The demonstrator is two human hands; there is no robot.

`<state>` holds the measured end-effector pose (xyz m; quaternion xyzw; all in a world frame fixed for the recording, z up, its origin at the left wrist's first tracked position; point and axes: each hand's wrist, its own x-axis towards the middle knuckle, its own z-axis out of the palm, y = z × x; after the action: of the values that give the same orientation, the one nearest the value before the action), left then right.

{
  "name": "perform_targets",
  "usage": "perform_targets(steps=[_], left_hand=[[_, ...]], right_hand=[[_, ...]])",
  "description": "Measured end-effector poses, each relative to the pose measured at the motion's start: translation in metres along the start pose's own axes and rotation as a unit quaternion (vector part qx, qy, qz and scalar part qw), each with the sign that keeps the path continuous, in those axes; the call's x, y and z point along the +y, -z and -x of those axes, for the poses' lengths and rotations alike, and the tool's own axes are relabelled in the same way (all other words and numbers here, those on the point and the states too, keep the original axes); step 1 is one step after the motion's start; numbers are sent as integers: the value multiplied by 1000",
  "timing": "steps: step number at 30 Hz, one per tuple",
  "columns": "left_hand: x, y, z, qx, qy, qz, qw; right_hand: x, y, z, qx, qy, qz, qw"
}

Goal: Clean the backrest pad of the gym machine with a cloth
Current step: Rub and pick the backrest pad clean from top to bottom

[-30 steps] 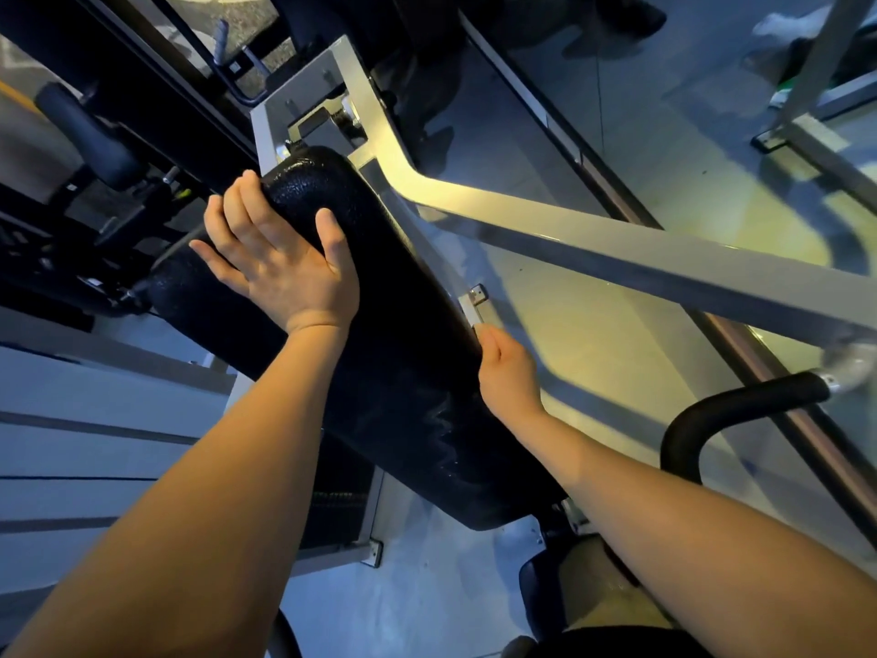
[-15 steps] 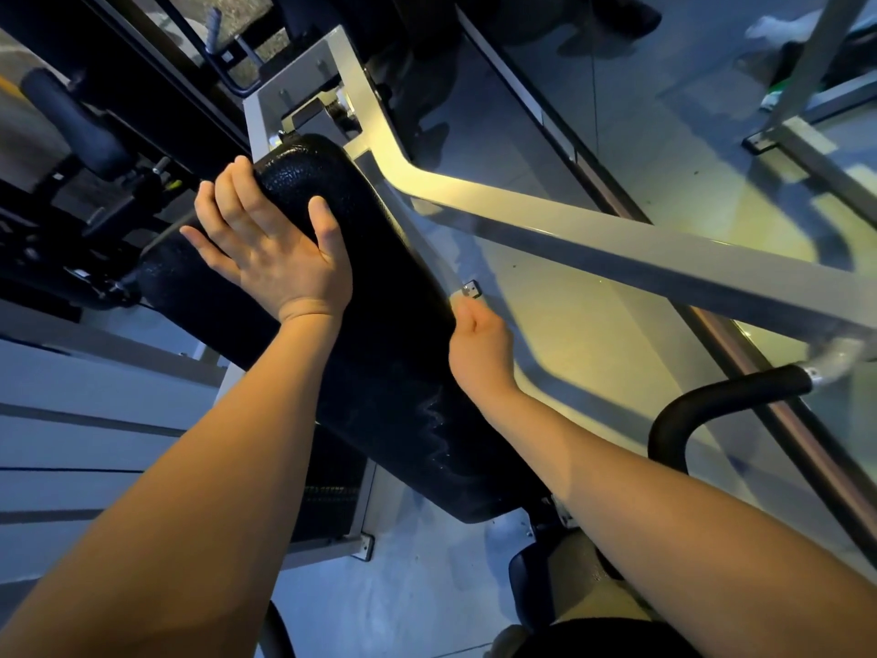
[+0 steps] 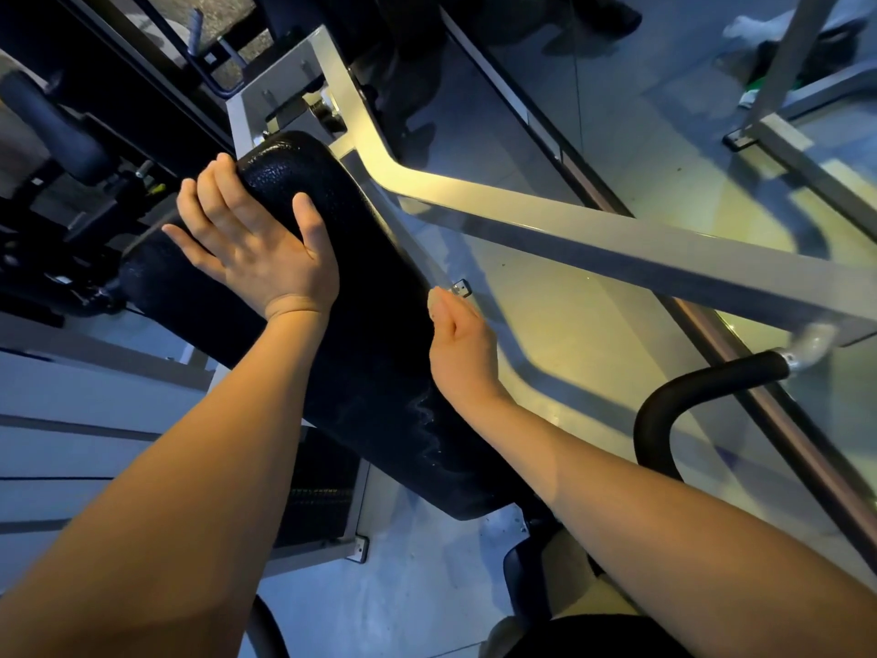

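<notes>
The black textured backrest pad point(image 3: 379, 353) slants from upper left to lower right, with a wet-looking streak low on its right side. My left hand point(image 3: 256, 249) lies flat on the pad's upper part, fingers straight and reaching its top left edge. My right hand point(image 3: 458, 341) sits against the pad's right edge. Its thumb lies along the forefinger, and its fingertips are just below a small metal bracket point(image 3: 461, 288). No cloth shows in either hand.
A silver frame bar point(image 3: 593, 230) runs from the pad's top towards the right. A black curved handle point(image 3: 683, 396) sticks out at lower right. Dark machine parts and a padded roller point(image 3: 52, 130) crowd the left. Below lies pale glossy floor point(image 3: 593, 334).
My right hand has slid a little up the pad's right edge, closer to the small bracket. My left hand stays flat on the pad's top.
</notes>
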<state>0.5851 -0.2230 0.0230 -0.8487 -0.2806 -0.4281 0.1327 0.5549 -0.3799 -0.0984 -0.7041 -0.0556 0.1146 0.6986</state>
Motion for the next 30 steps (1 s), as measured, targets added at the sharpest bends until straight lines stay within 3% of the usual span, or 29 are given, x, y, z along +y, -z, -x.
perform_targets(steps=[3, 8, 16, 19, 24, 27, 30], left_hand=[[-1, 2, -1, -14, 1, 6, 1000], [-2, 10, -3, -67, -3, 18, 998], [-23, 53, -18, -205, -25, 156, 966], [-41, 76, -23, -200, -16, 193, 960], [-95, 93, -29, -223, 82, 165, 957], [-118, 102, -30, -297, 108, 184, 931], [-126, 108, -37, -324, 114, 203, 917]], right_hand=[[30, 8, 5, -46, 19, 30, 998], [12, 4, 5, -2, -26, 41, 999], [-91, -28, -37, 34, 159, 31, 986], [-109, -34, -44, 54, 238, 63, 968], [-151, -53, -62, 99, 348, 105, 926], [-179, -68, -71, 78, 388, 235, 888], [-203, -89, -56, 51, 369, 379, 847]])
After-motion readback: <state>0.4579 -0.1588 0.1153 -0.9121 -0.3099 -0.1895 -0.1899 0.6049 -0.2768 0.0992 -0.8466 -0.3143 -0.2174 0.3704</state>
